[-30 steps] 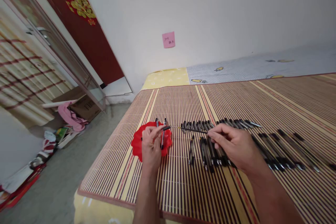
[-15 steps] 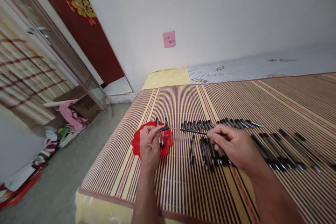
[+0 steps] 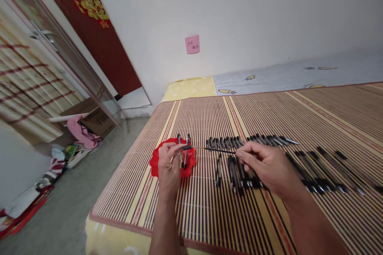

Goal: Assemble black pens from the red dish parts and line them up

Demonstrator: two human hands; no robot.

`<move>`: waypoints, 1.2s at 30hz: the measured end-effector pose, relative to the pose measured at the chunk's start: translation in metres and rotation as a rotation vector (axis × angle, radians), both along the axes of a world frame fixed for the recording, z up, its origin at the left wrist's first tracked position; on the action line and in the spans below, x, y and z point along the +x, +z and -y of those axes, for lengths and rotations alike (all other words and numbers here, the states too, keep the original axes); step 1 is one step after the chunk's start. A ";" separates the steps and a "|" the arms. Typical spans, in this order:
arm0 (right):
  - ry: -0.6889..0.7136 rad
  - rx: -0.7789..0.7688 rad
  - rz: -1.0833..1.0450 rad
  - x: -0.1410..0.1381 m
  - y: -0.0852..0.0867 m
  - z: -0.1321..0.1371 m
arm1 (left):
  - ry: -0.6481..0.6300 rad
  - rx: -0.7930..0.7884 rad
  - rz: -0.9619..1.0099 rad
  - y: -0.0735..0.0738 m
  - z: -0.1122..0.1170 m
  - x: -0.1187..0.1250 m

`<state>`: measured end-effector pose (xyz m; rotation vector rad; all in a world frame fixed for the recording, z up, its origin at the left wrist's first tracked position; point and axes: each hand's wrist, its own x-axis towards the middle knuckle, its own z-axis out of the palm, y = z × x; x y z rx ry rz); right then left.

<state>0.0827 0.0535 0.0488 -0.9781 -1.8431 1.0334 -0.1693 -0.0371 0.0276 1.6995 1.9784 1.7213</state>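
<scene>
My left hand [image 3: 169, 165] is closed in a pinch on the black end piece [image 3: 186, 148] of a pen, just over a red scalloped dish [image 3: 155, 165] that holds a few pens. My right hand [image 3: 266, 165] is closed on the other end of a thin pen refill [image 3: 215, 150], which spans the gap between both hands. Several black pens [image 3: 239, 173] lie in rows on the striped bamboo mat [image 3: 209, 207] under and beside my right hand.
More rows of pens [image 3: 326, 171] stretch to the right on the mat. The bed's near-left corner [image 3: 89, 223] drops to a grey floor with a cardboard box [image 3: 95, 121] and clutter [image 3: 56, 163]. A white wall with a pink note [image 3: 192, 44] stands behind.
Both hands have stayed almost still, holding the refill between them. The view has shifted slightly.
</scene>
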 end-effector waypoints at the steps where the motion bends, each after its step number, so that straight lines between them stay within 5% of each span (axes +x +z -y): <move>1: 0.001 0.007 0.015 0.000 0.001 0.000 | -0.002 0.004 -0.005 0.000 0.000 0.000; 18: -0.064 0.183 0.083 0.007 0.005 0.003 | -0.016 -0.005 -0.359 0.006 0.000 -0.001; 30: 0.086 0.178 0.103 -0.025 0.002 0.014 | -0.358 -0.182 -0.284 0.014 -0.004 0.026; 36: 0.120 0.092 0.083 -0.031 0.001 0.016 | -0.278 -0.135 -0.099 0.021 -0.002 0.027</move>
